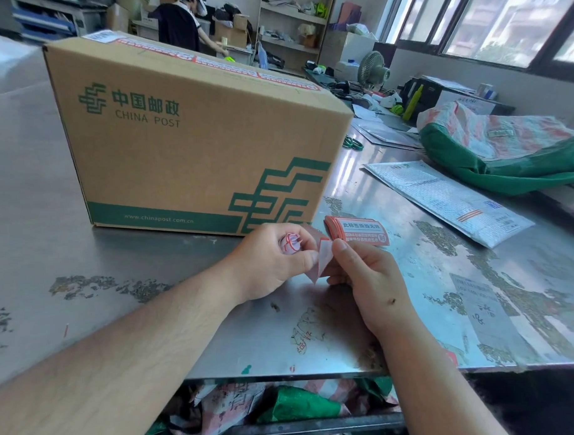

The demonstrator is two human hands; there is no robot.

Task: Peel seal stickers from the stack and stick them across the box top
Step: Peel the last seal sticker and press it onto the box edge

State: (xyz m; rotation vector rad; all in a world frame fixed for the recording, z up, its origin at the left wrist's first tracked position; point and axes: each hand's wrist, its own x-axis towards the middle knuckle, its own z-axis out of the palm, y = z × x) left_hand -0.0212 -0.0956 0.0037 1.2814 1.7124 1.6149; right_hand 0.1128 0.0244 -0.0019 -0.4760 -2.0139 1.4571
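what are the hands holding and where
Both pinch one seal sticker by its upper end, left hand and right hand either side; the left also clutches crumpled paper in its palm.

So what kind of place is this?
Probably a post office packing room: a China Post cardboard box sits on the metal table, with a padded mailing envelope and a green mail sack nearby.
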